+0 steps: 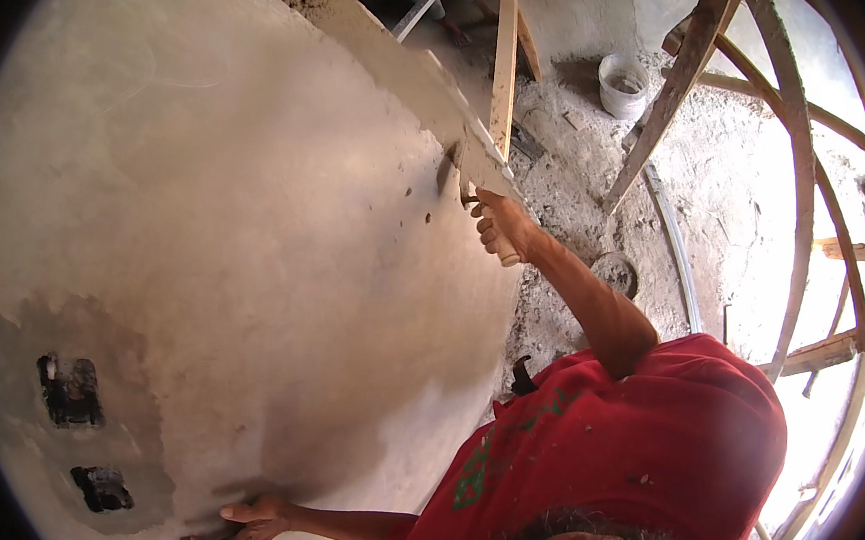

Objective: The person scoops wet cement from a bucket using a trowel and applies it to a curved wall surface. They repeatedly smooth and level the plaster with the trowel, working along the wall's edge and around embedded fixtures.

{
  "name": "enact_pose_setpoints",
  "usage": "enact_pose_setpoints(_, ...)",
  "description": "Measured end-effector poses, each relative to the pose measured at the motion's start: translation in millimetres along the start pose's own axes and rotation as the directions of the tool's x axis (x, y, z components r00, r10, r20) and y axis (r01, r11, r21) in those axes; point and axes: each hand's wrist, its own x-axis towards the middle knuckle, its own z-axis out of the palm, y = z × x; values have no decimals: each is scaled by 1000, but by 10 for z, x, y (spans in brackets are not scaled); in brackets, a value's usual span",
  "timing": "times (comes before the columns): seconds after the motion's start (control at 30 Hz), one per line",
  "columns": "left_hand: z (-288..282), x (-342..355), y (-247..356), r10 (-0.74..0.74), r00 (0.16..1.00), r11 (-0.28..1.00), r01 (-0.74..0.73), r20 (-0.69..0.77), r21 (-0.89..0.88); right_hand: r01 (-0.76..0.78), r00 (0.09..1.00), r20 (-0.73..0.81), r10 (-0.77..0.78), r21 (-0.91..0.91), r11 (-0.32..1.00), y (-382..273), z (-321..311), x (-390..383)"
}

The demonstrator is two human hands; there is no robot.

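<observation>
My right hand (510, 226) grips a trowel by its pale handle (508, 257); its blade (461, 178) is against the wet plaster strip (411, 101) along the wall's edge, where a pale straight board (466, 102) runs. Small dark specks lie on the plastered wall (270, 241) beside the trowel. Low on the left of the view, my left hand (235, 535) rests on the wall with fingers spread. Two square dark recesses (70, 391) with darker plaster around them sit left of that hand.
Wooden braces (511, 34) stand near the strip, with another person's legs (439, 9) behind. A white bucket (624, 96), a round pan (616, 282) and a long pale rail (673, 243) lie on the rubble-strewn floor. Curved timber scaffolding (793, 124) fills the right side.
</observation>
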Motion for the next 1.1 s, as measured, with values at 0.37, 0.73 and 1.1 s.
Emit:
enact_pose_setpoints(0.37,-10,-14,2,-4,1000,1000,4,18,3,103,980,-32,-196,-759,642,-540,-396,73)
enact_pose_setpoints(0.73,20,17,46,24,1000,1000,-24,-3,20,44,993,-106,-54,-95,995,306,-544,28)
enact_pose_setpoints(1.1,11,-6,51,-21,1000,999,22,21,-42,-90,978,207,2,416,905,-306,123,584)
